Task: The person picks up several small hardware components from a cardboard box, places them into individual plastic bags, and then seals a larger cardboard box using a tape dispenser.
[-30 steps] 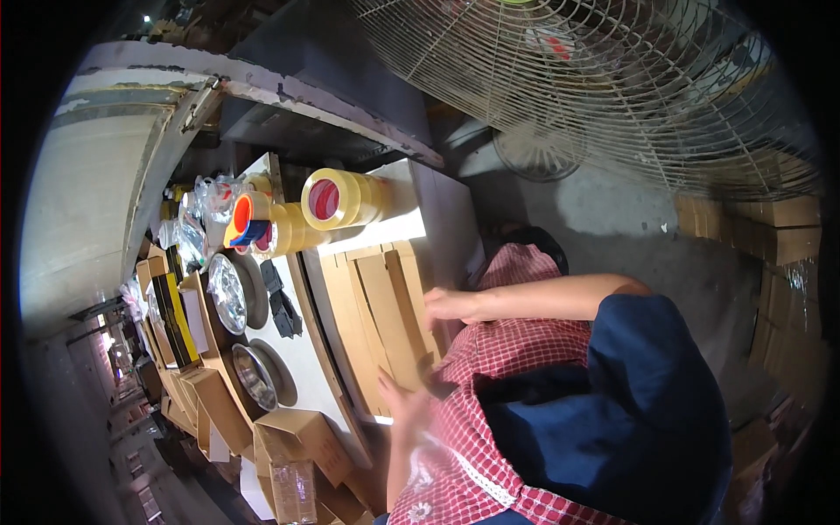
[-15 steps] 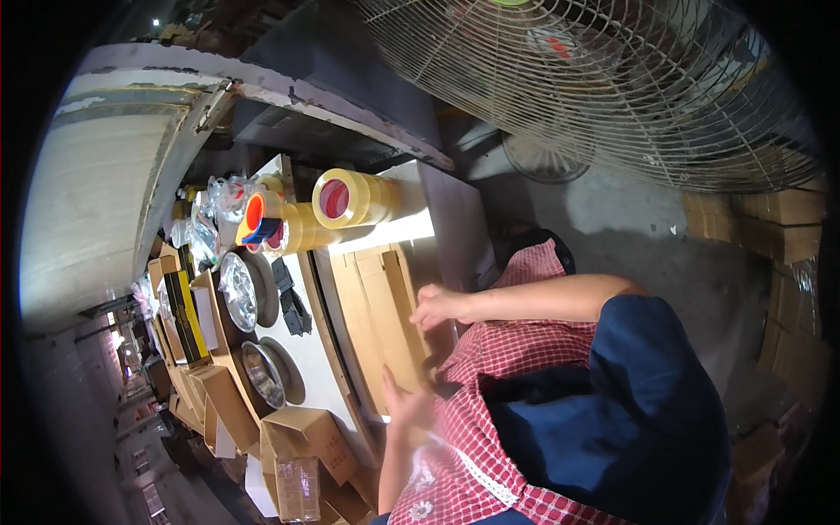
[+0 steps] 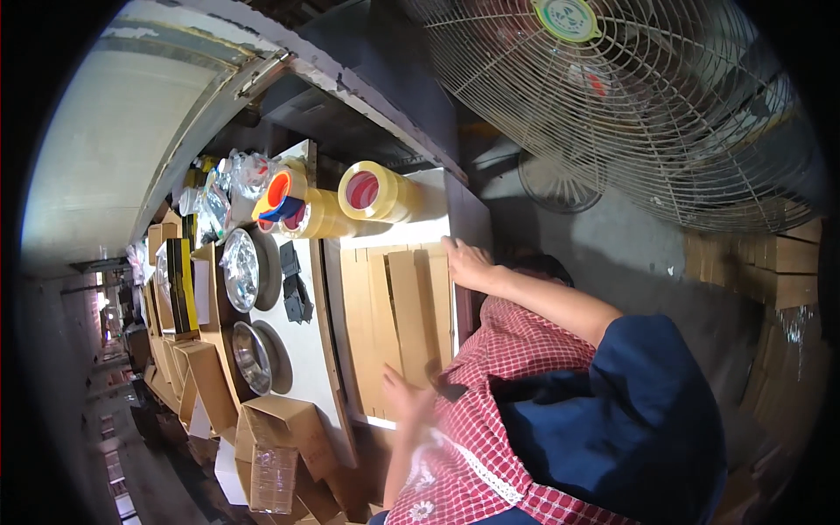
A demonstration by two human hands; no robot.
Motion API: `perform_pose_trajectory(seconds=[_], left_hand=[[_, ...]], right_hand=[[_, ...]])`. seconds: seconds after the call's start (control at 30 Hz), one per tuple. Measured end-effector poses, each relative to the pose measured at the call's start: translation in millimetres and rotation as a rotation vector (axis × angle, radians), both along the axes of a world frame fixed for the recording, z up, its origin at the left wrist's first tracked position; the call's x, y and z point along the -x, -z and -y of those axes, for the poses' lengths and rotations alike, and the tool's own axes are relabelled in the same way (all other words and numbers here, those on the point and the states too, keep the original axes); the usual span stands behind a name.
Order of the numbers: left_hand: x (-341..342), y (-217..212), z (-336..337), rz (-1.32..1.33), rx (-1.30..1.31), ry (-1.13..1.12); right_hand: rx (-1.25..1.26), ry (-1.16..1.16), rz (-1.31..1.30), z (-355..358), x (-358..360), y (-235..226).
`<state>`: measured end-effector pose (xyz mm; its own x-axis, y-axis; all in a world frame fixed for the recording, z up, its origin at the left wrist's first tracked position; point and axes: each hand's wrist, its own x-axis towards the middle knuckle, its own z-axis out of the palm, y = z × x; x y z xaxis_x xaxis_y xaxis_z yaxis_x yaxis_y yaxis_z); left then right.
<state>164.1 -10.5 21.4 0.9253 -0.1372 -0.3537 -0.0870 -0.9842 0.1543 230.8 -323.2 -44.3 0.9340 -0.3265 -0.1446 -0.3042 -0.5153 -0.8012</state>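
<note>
A flattened brown cardboard carton (image 3: 363,324) lies on the white tabletop before me, with a long narrow flap (image 3: 409,297) and a dark gap beside it. My right hand (image 3: 472,264) is at the carton's far-right corner. Its fingers are bent around the edge there, and the undersides are hidden. My left hand (image 3: 407,400) rests low at the carton's left end, one finger stretched out over the board. The rest of that hand is smeared by motion.
Clear tape rolls (image 3: 376,192) and an orange-and-blue tape dispenser (image 3: 284,197) stand beside the carton. Beyond are dark flat pieces (image 3: 296,280), a steel bowl (image 3: 254,359), a bowl of shiny packets (image 3: 241,269) and open boxes (image 3: 284,429). A large wire-caged fan (image 3: 604,114) stands on the right.
My right hand has moved from above the carton to its far-right corner. The flaps now lie more spread. My left hand stays near the left end. The whole view has shifted slightly.
</note>
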Motion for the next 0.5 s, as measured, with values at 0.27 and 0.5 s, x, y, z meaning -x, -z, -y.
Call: perform_pose_trajectory(seconds=[0.27, 0.5], left_hand=[[6.4, 9.1, -3.7, 0.186, 0.051, 0.06], [4.6, 0.9, -13.7, 0.09, 0.049, 0.055]], right_hand=[[0.164, -0.139, 0.066, 16.5, -14.3, 13.0], [0.64, -0.753, 0.33, -21.3, -28.1, -57.4]])
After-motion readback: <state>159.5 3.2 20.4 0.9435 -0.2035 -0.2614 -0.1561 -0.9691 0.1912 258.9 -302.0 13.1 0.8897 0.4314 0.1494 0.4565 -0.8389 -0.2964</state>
